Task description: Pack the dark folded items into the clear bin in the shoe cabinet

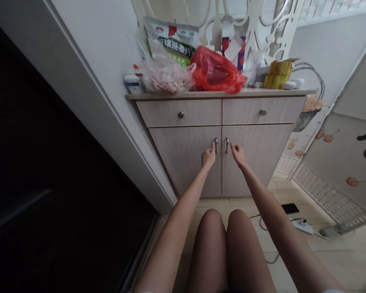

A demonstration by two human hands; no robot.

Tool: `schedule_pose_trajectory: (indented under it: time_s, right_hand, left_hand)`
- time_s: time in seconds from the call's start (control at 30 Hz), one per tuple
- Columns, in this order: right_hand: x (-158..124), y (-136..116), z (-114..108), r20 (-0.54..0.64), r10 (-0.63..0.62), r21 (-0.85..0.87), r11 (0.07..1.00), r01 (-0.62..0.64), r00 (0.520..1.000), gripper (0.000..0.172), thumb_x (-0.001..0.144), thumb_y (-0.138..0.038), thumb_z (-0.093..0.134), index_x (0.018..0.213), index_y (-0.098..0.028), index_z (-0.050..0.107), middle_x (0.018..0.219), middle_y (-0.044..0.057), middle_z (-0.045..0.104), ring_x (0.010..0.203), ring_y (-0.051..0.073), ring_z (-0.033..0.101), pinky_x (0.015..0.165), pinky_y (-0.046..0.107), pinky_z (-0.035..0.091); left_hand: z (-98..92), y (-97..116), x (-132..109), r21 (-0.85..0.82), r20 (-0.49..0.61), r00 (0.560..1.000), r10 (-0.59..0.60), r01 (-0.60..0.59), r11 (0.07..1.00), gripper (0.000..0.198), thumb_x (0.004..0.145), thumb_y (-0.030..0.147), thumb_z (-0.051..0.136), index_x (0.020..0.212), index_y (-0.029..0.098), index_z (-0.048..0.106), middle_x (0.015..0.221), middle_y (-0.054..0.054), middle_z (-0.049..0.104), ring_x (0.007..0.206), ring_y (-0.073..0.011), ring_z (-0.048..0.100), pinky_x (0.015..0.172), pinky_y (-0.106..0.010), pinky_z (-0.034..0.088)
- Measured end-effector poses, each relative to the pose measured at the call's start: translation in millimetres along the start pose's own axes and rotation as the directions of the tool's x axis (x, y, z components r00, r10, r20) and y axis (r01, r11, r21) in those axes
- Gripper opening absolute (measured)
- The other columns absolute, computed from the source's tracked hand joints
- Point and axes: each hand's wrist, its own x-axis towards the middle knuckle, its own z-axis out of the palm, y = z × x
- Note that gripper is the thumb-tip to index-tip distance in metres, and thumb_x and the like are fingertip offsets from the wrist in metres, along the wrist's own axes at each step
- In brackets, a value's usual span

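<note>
A low wooden cabinet stands in front of me with two closed doors and two drawers above them. My left hand (208,155) reaches to the left door's metal handle (216,145), fingers curled at it. My right hand (238,154) is at the right door's metal handle (227,145), fingers curled toward it. Both doors, the left one (183,162) and the right one (259,154), look shut. My knees are in the foreground below my arms.
On the cabinet top (219,94) lie a red plastic bag (215,73), a clear bag (166,75), an oats packet (173,38) and yellow containers (277,74). A dark doorway (49,183) is on the left. A phone (290,208) and a power strip (303,226) lie on the floor at right.
</note>
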Motion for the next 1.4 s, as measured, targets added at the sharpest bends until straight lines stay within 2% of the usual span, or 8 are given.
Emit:
schedule_pose_trajectory:
  time_s: [0.07, 0.13, 0.3, 0.53, 0.67, 0.83, 1.2, 1.4]
  right_hand:
    - [7.7, 2.2, 10.5, -0.032, -0.129, -0.048, 0.991, 0.128, 0.991, 0.061, 0.087, -0.077, 0.045, 0.088, -0.019, 0.063, 0.094, 0.014, 0.069, 0.088, 0.024, 0.064, 0.081, 0.036, 0.050]
    - [14.3, 2.5, 21.5, -0.011, -0.169, -0.088, 0.982, 0.167, 0.986, 0.050, 0.090, -0.064, 0.050, 0.095, -0.017, 0.066, 0.099, 0.016, 0.071, 0.092, 0.025, 0.065, 0.086, 0.038, 0.050]
    - [16.5, 3.4, 35.6, 0.065, -0.091, -0.142, 0.985, 0.099, 0.994, 0.035, 0.096, -0.044, 0.047, 0.092, -0.016, 0.068, 0.090, 0.015, 0.072, 0.083, 0.024, 0.065, 0.078, 0.034, 0.048]
    - [-25.3, 4.9, 18.8, -0.023, -0.111, -0.337, 0.937, 0.097, 0.994, 0.033, 0.101, -0.035, 0.047, 0.105, -0.017, 0.073, 0.105, 0.013, 0.076, 0.099, 0.026, 0.061, 0.089, 0.036, 0.039]
    - [-62.7, 6.9, -3.9, -0.083, -0.173, -0.388, 0.913, 0.128, 0.981, 0.033, 0.101, -0.037, 0.048, 0.109, -0.019, 0.074, 0.104, 0.011, 0.076, 0.096, 0.027, 0.057, 0.087, 0.036, 0.034]
    - [-102.8, 11.2, -40.7, -0.139, -0.215, -0.415, 0.899, 0.140, 0.967, 0.034, 0.100, -0.039, 0.049, 0.101, -0.019, 0.077, 0.089, 0.010, 0.075, 0.087, 0.025, 0.056, 0.080, 0.034, 0.030]
    - [-173.8, 22.1, -139.1, -0.260, -0.300, -0.434, 0.885, 0.166, 0.918, 0.044, 0.097, -0.049, 0.047, 0.093, -0.019, 0.079, 0.076, 0.009, 0.071, 0.075, 0.023, 0.055, 0.079, 0.036, 0.038]
    - [-196.1, 26.9, -192.8, -0.312, -0.357, -0.528, 0.836, 0.152, 0.881, 0.044, 0.096, -0.050, 0.049, 0.089, -0.019, 0.079, 0.069, 0.008, 0.067, 0.067, 0.023, 0.054, 0.072, 0.036, 0.042]
  left_hand:
    - [5.8, 6.9, 7.0, 0.055, -0.110, 0.994, 0.029, -0.023, 0.998, 0.048, 0.100, 0.061, 0.043, 0.097, 0.019, 0.066, 0.099, -0.014, 0.074, 0.093, -0.0245, 0.070, 0.077, -0.030, 0.046]
    - [12.6, 13.7, 13.4, 0.068, -0.126, 0.991, 0.045, -0.037, 0.997, 0.033, 0.101, 0.045, 0.052, 0.111, 0.017, 0.065, 0.114, -0.016, 0.073, 0.105, -0.0231, 0.069, 0.085, -0.029, 0.046]
    - [23.3, 16.8, 12.3, 0.075, -0.064, 0.997, 0.052, -0.047, 0.996, 0.020, 0.101, 0.028, 0.052, 0.105, 0.015, 0.067, 0.107, -0.016, 0.075, 0.100, -0.0230, 0.071, 0.084, -0.029, 0.047]
    - [18.6, 1.5, -31.7, 0.103, -0.150, 0.985, 0.085, -0.070, 0.992, 0.023, 0.103, 0.026, 0.048, 0.106, 0.015, 0.069, 0.105, -0.017, 0.075, 0.098, -0.0242, 0.071, 0.085, -0.031, 0.046]
    - [8.8, -12.7, -66.8, 0.121, -0.263, 0.950, 0.165, -0.137, 0.983, 0.022, 0.101, 0.023, 0.049, 0.098, 0.015, 0.070, 0.098, -0.016, 0.075, 0.093, -0.0240, 0.070, 0.085, -0.033, 0.045]
    - [-15.7, -35.0, -110.6, 0.195, -0.395, 0.889, 0.231, -0.164, 0.967, 0.022, 0.098, 0.026, 0.053, 0.093, 0.018, 0.072, 0.093, -0.015, 0.075, 0.093, -0.0271, 0.067, 0.088, -0.038, 0.044]
    - [-93.2, -87.2, -174.9, 0.277, -0.527, 0.787, 0.321, -0.198, 0.940, 0.026, 0.094, 0.038, 0.054, 0.087, 0.020, 0.072, 0.086, -0.013, 0.074, 0.089, -0.0277, 0.065, 0.086, -0.042, 0.047]
    - [-144.1, -117.9, -200.7, 0.319, -0.621, 0.724, 0.300, -0.115, 0.941, 0.024, 0.087, 0.040, 0.057, 0.081, 0.020, 0.069, 0.078, -0.012, 0.069, 0.082, -0.0285, 0.064, 0.081, -0.043, 0.048]
